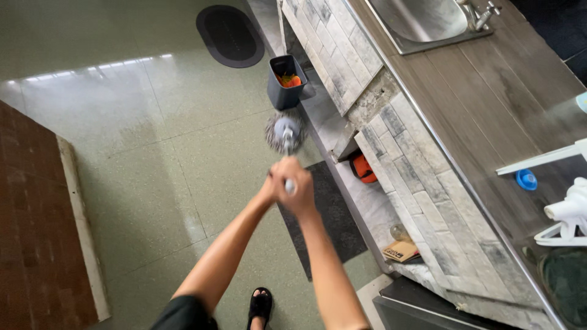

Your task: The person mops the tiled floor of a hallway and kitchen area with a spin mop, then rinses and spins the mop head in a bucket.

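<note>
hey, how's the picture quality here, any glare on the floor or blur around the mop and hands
Head view: a broad white glare band washes out the green floor at upper left. Head view: the mop head and both hands, left hand and right hand, are soft with motion blur. Head view: the counter edges bow, wide-angle distortion; lighting is otherwise even.

Brightness: even, soft daylight, nothing dim.
Glare: a broad pale sheen lies across the green floor (122,122) at upper left, with a row of small bright window-like reflections.
Shadows: faint and short, darkest in the recess under the counter (489,79).
Blur: the mop head (283,132) and both hands look smeared by motion.
Edges: wide-angle bending, counter lines splay outward.
Haze: milky wash at right.
</note>
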